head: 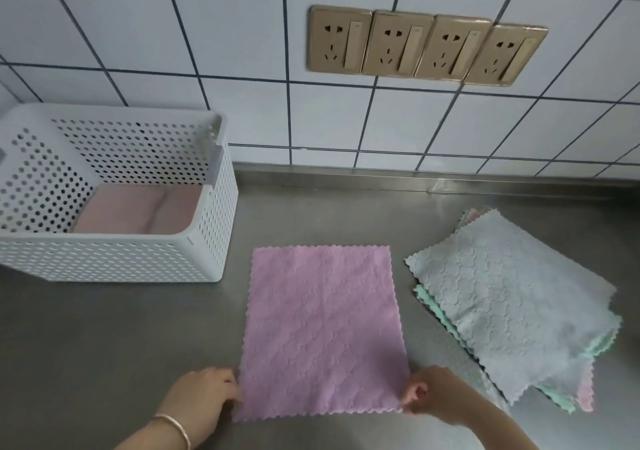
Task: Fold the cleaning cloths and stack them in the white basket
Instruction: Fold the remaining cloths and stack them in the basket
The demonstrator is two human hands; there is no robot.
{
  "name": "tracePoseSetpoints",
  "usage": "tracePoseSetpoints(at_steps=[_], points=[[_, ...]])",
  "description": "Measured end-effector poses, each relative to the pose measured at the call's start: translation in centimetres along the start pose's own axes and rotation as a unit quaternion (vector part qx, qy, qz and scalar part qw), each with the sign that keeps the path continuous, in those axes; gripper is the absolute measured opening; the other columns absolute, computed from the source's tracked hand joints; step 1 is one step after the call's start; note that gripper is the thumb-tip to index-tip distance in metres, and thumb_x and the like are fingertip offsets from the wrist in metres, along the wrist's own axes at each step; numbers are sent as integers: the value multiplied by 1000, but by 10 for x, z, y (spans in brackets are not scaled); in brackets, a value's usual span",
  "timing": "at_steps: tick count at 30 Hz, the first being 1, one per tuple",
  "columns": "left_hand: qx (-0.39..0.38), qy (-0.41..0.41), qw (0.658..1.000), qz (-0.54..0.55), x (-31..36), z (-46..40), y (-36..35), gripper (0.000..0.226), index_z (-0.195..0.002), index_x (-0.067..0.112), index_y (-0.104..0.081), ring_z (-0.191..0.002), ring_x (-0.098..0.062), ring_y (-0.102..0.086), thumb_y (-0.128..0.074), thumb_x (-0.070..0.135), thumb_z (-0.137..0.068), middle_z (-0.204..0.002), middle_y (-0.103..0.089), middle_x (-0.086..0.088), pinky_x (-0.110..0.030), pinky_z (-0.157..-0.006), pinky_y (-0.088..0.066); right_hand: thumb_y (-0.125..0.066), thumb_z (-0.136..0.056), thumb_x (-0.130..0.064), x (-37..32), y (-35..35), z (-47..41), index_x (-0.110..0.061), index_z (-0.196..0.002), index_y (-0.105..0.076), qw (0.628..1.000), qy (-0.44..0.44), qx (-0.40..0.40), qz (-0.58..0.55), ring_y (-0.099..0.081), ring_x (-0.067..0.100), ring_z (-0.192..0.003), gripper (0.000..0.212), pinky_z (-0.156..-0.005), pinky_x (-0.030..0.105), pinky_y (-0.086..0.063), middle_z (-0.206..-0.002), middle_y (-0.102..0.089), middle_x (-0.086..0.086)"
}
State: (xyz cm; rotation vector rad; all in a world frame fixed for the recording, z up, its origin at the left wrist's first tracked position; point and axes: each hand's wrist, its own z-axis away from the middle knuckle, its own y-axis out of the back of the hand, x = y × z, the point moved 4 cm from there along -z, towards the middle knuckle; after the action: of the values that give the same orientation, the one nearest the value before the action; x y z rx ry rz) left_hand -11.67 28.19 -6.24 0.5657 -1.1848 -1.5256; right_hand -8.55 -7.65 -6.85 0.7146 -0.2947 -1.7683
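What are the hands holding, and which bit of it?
The pink cloth, lying flat on the counter. The left hand pinches its near left corner, and the right hand pinches its near right corner.

I can't see the left end of the basket (114,257); the frame cuts it off. Its near wall hides part of the folded cloths (138,208) inside. Right of the basket, the grey cloth (512,297) covers the pile (568,399), so I can't count it. Both forearms leave the bottom edge.
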Motion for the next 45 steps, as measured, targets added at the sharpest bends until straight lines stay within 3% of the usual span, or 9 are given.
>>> tracePoseSetpoints(at_steps=[3,6,12,16,25,31,34,38,45], points=[[-26,109,984,135,-9,-22,16,34,-104,41,-63,-98,-10,-61,-49,18,-84,-104,-65,15,-19,-80,-45,-34,-47,-84,-9,19,-15,-31,-105,-66,1000,20,-8,-3,-59,1,-86,84,-83,13,-45,-101,-65,-14],[94,241,913,317,-20,-71,42,27,-110,29,-61,-72,-14,-63,-54,19,-86,-89,-68,0,-24,-71,-47,-54,-88,-48,-23,59,-41,-22,-113,-65,991,-29,115,-64,-61,11,-88,37,-81,24,-49,-104,-68,-4],[194,425,744,478,-46,-157,47,23,-99,-1,-62,-56,-23,-58,-53,15,-85,-61,-63,-8,-27,-61,-46,-52,-83,-18,-51,99,-95,-15,-102,-63,935,-134,243,-222,-61,27,-90,23,-74,28,-46,-99,-68,10],[194,455,772,399,-52,-172,45,29,-86,5,-71,-86,-32,-64,-52,27,-90,-84,-71,-16,-26,-66,-39,-49,-87,-18,-55,94,-116,-10,-73,-56,919,-163,267,-238,-58,29,-82,17,-70,30,-44,-88,-63,17],[264,457,744,409,-79,-175,31,29,-99,12,-61,-83,-33,-66,-56,33,-80,-89,-70,-12,-44,-81,-54,-44,-90,-16,-44,80,-117,-8,-116,-48,869,-173,352,-301,-63,35,-90,27,-73,38,-50,-99,-65,16],[288,205,908,225,-2,-128,35,29,-104,10,-55,-86,-31,-59,-51,27,-81,-95,-60,-8,-38,-79,-48,-64,-76,-9,-80,30,-68,-8,-110,-53,892,74,444,-42,-63,27,-88,36,-73,34,-51,-98,-65,7],[202,49,978,30,29,-109,-9,52,-120,17,-52,-121,-24,-47,-42,47,-78,-122,-60,-3,-42,-99,-31,-52,-82,-34,-86,-29,-57,-16,-132,-41,909,155,379,79,-52,21,-121,54,-102,33,-38,-129,-58,3],[130,52,990,-24,25,-72,-52,68,-148,22,-17,-146,-15,3,-22,58,-91,-157,-12,3,-46,-111,-6,-13,-96,-52,-48,-69,-41,-18,-149,-20,930,112,330,114,-5,13,-145,63,-115,33,-9,-155,-24,0],[61,92,992,-67,6,-50,-55,74,-142,12,-27,-145,-16,0,-20,63,-89,-158,-5,-1,-44,-111,-3,-17,-94,-58,-4,-73,-22,-15,-150,-10,922,77,328,192,-6,18,-145,70,-117,36,-4,-158,-9,1]])
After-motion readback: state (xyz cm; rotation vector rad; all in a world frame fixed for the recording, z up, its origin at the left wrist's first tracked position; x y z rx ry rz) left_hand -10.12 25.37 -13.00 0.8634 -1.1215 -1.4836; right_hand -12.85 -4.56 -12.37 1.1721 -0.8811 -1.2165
